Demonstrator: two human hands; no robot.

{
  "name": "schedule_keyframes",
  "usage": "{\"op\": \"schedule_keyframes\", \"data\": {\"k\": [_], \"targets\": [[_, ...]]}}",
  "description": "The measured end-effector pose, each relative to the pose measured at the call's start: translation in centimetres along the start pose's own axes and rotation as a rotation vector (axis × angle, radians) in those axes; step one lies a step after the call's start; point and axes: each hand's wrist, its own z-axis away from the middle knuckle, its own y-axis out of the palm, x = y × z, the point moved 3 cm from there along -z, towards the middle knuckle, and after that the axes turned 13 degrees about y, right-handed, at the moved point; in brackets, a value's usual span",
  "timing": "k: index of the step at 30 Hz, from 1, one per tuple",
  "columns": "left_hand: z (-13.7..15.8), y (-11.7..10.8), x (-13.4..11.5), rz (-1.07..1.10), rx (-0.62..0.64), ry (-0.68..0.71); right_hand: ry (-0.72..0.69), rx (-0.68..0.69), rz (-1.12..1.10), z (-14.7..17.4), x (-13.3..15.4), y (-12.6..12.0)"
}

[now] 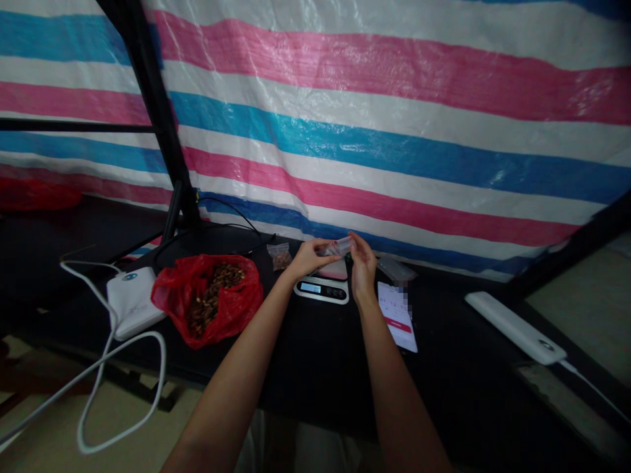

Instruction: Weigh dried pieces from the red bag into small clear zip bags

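The clear bag point(338, 247) is over the scale point(321, 291), its ends pinched by the fingers of the left hand point(308, 258) and right hand point(363, 264), apparently for steadiness. Left of the scale, the sack point(248, 316) gapes, probably for access; right of it, the phone point(397, 328) lies screen-up.

A black tabletop point(315, 368) is running across the lower half of the frame. At centre a white digital scale point(321, 290) is sitting, display lit; just left of it, further up, a small clear bag point(280, 257) of brown bits is lying. At left, a red plastic bag point(249, 315) is resting open beside a white box-shaped device point(133, 299). Right of centre, a phone point(397, 322) is lying screen up below some clear plastic point(394, 269), and a long white device point(515, 328) is slanting at far right
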Motion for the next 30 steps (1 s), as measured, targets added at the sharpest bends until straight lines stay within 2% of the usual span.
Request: {"op": "schedule_keyframes", "data": {"k": [8,13,16,18,24,30], "targets": [[-0.3,-0.6,-0.8,-0.244,0.0,0.132,0.09,-0.155,-0.189,-0.1,-0.4,-0.5],[0.0,0.4,0.4,-0.436,0.076,0.212,0.12,-0.181,-0.246,-0.1,-0.7,-0.9],[0.3,1.2,1.1,-0.44,0.089,0.216,0.143,-0.184,-0.247,0.0,-0.8,-0.9],[0.3,1.2,1.1,-0.424,0.034,0.226,0.151,-0.178,-0.256,0.0,-0.9,-0.8],[0.1,-1.2,-0.1,-0.47,-0.298,0.241,0.204,-0.099,-0.344,-0.1,-1.5,-0.6],[0.8,-1.6,0.2,-0.54,-0.331,0.217,0.299,-0.088,-0.366,0.0,-2.4,-0.1]]}}
